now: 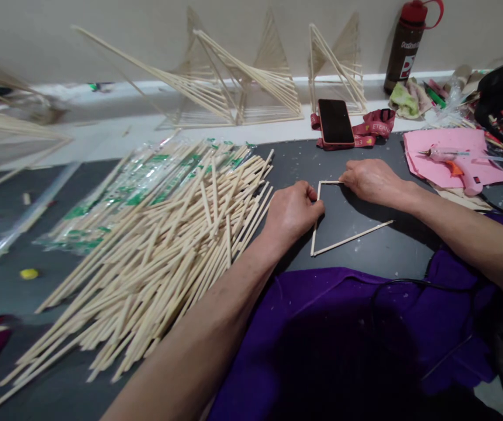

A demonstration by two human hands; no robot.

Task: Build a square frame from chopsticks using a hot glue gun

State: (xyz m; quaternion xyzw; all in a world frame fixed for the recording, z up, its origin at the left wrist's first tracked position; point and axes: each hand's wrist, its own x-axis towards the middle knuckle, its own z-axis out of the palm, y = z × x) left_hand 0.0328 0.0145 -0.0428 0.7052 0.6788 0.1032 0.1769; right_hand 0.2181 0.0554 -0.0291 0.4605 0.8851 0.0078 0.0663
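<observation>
Three thin wooden sticks form an open, three-sided frame on the dark tabletop in front of me. My left hand (pixel 293 211) pinches the left upright stick (pixel 315 237) of this frame near its middle. My right hand (pixel 372 180) has its fingers closed on the right end of the short top stick (pixel 329 182), which meets the upright at a corner. The bottom stick (pixel 352 238) slants up to the right from the lower corner, and neither hand touches it. Beside my left forearm lies a big heap of loose wooden sticks (pixel 168 257).
Plastic packs of sticks (pixel 120 193) lie behind the heap. Finished stick structures (pixel 251 82) lean along the wall. A phone (pixel 336 121) on a red lanyard (pixel 376 126) lies ahead. A pink glue gun (pixel 455 164) rests on pink paper (pixel 447 143), near a bottle (pixel 405 47).
</observation>
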